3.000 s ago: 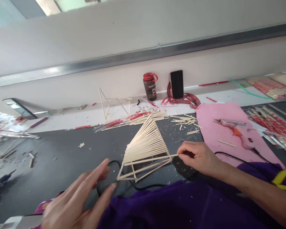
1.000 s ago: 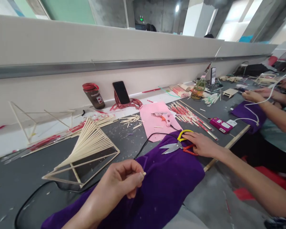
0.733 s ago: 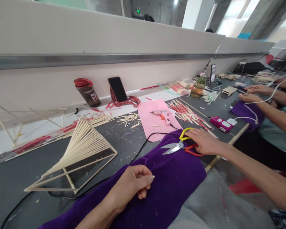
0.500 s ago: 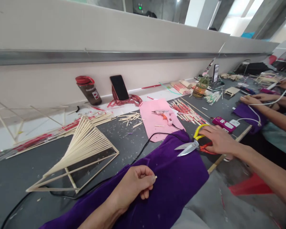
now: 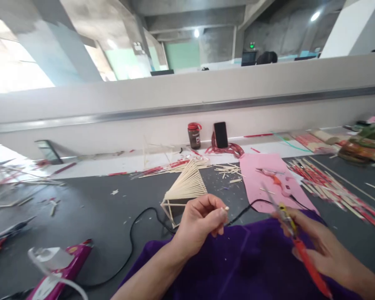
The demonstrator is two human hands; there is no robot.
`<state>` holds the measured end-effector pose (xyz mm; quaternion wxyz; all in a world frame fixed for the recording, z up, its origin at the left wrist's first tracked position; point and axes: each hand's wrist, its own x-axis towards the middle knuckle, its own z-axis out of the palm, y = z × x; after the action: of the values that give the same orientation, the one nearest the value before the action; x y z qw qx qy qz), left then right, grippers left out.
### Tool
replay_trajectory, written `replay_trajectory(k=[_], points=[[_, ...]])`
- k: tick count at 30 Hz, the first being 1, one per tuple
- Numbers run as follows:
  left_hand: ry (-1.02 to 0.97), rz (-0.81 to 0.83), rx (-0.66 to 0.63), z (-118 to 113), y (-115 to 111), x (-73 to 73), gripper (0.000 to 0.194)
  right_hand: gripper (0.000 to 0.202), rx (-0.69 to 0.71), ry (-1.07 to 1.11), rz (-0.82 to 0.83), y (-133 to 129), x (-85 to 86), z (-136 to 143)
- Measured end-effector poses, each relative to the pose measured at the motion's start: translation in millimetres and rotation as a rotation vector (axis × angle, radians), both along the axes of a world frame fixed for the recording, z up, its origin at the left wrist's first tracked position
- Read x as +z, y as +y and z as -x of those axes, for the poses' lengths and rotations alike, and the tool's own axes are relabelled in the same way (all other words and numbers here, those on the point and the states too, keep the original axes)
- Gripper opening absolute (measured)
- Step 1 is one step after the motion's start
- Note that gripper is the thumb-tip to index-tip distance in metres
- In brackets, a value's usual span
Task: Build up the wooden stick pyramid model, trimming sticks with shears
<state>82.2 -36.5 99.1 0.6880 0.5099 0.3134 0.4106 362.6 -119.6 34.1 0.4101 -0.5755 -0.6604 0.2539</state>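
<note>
My left hand point(image 5: 200, 225) is closed in a pinch on a small wooden stick point(image 5: 227, 208), only its pale end showing past the thumb. In my right hand point(image 5: 321, 239) is a pair of scissors point(image 5: 309, 262) with yellow and red handles, seen nearly edge-on and blurred, its blades pointing up and left. Both hands are above purple cloth point(image 5: 225, 266). Just behind my left hand stands a fan-like twisted frame of wooden sticks point(image 5: 187, 183), partly covered by the hand. A pink glue gun point(image 5: 276, 181) rests on a pink sheet point(image 5: 253, 175), beyond the scissors.
Short sticks point(image 5: 231, 170) lie scattered behind the frame; red-wrapped sticks point(image 5: 328, 187) are at right. A black cable point(image 5: 131, 233) crosses the table. A magenta power strip point(image 5: 71, 266) lies front left. At the wall stand a red-lidded bottle point(image 5: 194, 136) and a phone point(image 5: 221, 134).
My view has swung left and up. The scissors, earlier lying open-bladed over the cloth under my right hand, are now lifted and turned upward. My left hand keeps its pinch on the stick.
</note>
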Motion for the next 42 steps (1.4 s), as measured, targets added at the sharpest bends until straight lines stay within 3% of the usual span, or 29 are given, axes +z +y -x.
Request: replay_trajectory(k=[4,9,14,19,25,30,42], points=[[0.009,-0.056,0.119,11.4,0.8,0.4,0.027,0.051,0.218,-0.128,-0.001,27.1,13.7,43.0],[0.082,-0.074,0.172,13.9,4.6,0.2,0.029,0.058,0.277,-0.219,-0.023,47.5,19.1,68.9],[0.15,-0.092,0.212,11.0,7.8,4.1,0.029,0.05,0.305,-0.22,0.005,55.0,18.6,73.5],[0.164,-0.119,0.223,10.8,9.6,3.9,0.007,0.051,0.327,-0.199,-0.024,58.1,18.0,77.0],[0.255,-0.235,0.256,10.9,9.8,1.8,0.015,0.057,0.339,-0.173,-0.021,60.9,18.0,80.9],[0.365,-0.324,0.309,10.0,10.2,2.0,0.013,0.049,0.352,-0.165,-0.043,60.4,18.3,82.1],[0.424,-0.341,0.309,6.6,6.3,-1.6,0.009,0.043,0.343,-0.22,-0.03,53.6,18.4,85.6]])
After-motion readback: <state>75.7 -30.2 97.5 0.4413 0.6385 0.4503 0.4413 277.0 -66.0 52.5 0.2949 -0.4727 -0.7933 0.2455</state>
